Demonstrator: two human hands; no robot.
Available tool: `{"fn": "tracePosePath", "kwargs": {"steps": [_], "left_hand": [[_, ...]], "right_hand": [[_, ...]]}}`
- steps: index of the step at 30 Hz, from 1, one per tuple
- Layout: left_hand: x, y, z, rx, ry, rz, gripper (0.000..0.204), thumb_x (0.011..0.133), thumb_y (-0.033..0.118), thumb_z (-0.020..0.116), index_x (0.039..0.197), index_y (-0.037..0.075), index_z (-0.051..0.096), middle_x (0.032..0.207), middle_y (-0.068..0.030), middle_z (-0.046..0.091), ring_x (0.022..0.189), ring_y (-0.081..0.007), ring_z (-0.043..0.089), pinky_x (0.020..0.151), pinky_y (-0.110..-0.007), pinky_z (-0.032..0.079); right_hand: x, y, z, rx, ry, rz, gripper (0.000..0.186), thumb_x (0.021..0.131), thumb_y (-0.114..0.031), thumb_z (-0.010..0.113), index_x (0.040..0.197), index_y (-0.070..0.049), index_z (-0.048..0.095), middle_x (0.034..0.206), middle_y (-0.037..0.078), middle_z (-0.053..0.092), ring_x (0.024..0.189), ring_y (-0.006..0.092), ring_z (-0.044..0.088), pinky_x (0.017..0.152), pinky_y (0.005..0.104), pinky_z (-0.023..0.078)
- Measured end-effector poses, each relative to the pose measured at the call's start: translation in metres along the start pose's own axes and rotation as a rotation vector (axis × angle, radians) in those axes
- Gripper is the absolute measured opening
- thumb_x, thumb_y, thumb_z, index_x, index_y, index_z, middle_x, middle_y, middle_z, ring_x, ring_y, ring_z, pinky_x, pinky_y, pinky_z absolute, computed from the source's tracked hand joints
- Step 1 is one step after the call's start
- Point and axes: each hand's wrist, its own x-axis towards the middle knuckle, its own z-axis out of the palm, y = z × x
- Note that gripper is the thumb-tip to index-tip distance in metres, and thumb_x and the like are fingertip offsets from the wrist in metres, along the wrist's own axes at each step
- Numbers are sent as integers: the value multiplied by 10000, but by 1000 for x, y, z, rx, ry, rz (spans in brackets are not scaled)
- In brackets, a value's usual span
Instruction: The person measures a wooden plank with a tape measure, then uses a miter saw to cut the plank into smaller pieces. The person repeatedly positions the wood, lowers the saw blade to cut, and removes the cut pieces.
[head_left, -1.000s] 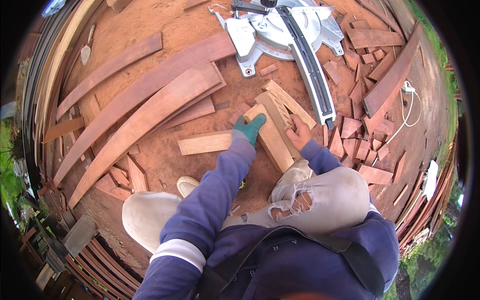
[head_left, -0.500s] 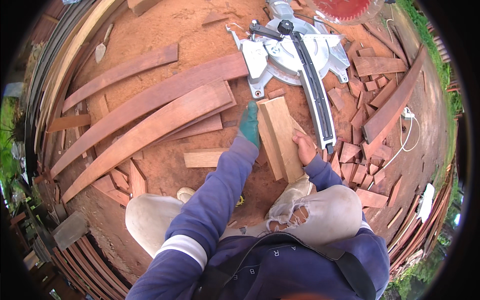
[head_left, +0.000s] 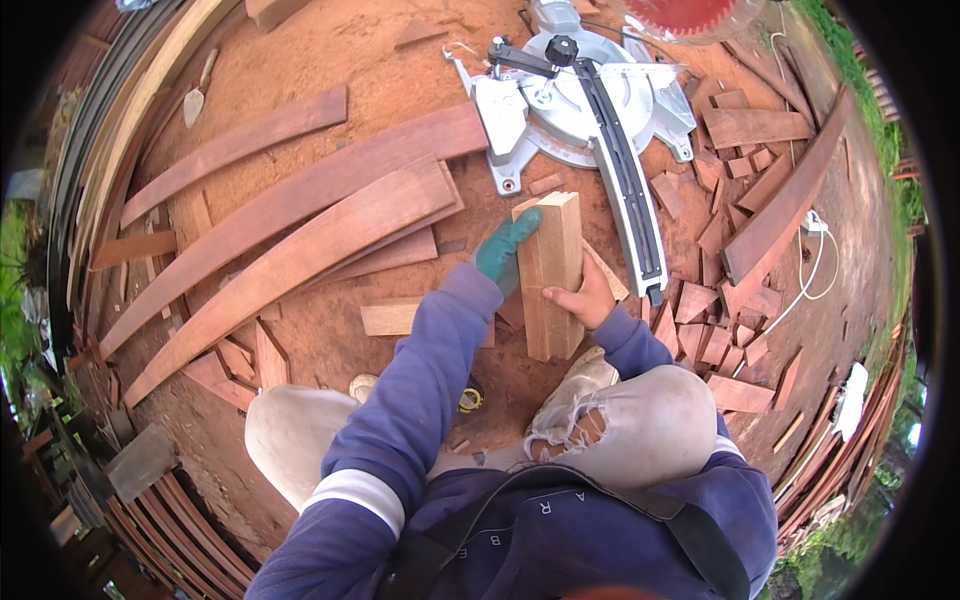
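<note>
Between my knees and the saw, a stack of short light-brown wood boards [head_left: 552, 285] is held on end, tilted slightly, with their long faces together. My left hand [head_left: 508, 245], in a green glove, grips the stack's left side near its top, its thumb or finger over the front face. Bare, my right hand [head_left: 588, 297] clasps the right side lower down, thumb on the front face and the other fingers hidden behind. Another light board [head_left: 606, 268] shows partly behind the right hand. Just beyond stands a mitre saw [head_left: 590, 95] with a silver base and long slide arm.
Long curved reddish boards [head_left: 300, 200] lie to the left; a short light board [head_left: 390, 316] is nearer. Reddish offcuts [head_left: 715, 330] and a white cable [head_left: 800, 295] lie at right. A tape measure [head_left: 470, 399] sits by my feet, a trowel [head_left: 198, 92] at far left.
The boards, spread at an angle before, are now squared together and more upright. My left hand has wrapped onto the stack, and the right thumb has come round to the front face.
</note>
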Motion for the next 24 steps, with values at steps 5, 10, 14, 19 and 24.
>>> {"fn": "tracePosePath", "kwargs": {"steps": [5, 10, 14, 19, 24], "left_hand": [[-1, -6, -4, 233, -11, 54, 554, 914, 306, 751, 1359, 54, 538, 1222, -120, 653, 1090, -243, 663, 917, -389, 573], [-3, -10, 0, 217, 25, 112, 530, 905, 289, 762, 1326, 47, 550, 1177, -110, 661, 1040, -237, 678, 874, -384, 592], [-1, -10, 1, 205, 26, 111, 515, 909, 278, 760, 1320, 46, 555, 1160, -110, 667, 1011, -235, 686, 859, -387, 598], [-1, -13, 1, 203, 52, 111, 501, 910, 285, 761, 1307, 46, 568, 1142, -111, 675, 989, -232, 691, 844, -387, 601], [-1, -13, 0, 186, 40, 100, 493, 912, 292, 761, 1300, 50, 576, 1135, -108, 679, 982, -231, 692, 834, -382, 601]], "right_hand": [[-1, 4, 4, 338, -53, 122, 786, 821, -133, 804, 1462, 27, 380, 1329, 140, 590, 1215, 231, 589, 1042, 379, 479], [-5, 4, 9, 391, -97, 167, 795, 844, -108, 774, 1502, 9, 344, 1356, 136, 570, 1242, 239, 574, 1069, 390, 465], [-4, 4, 6, 387, -123, 173, 826, 851, -113, 768, 1526, 8, 307, 1385, 140, 546, 1264, 242, 558, 1083, 392, 455], [-6, 9, 5, 378, -128, 166, 850, 851, -130, 771, 1538, 5, 288, 1389, 141, 541, 1265, 238, 555, 1084, 389, 453], [-6, 14, 4, 338, -130, 158, 859, 845, -172, 784, 1530, 9, 299, 1378, 145, 550, 1256, 233, 560, 1070, 379, 460]]}}
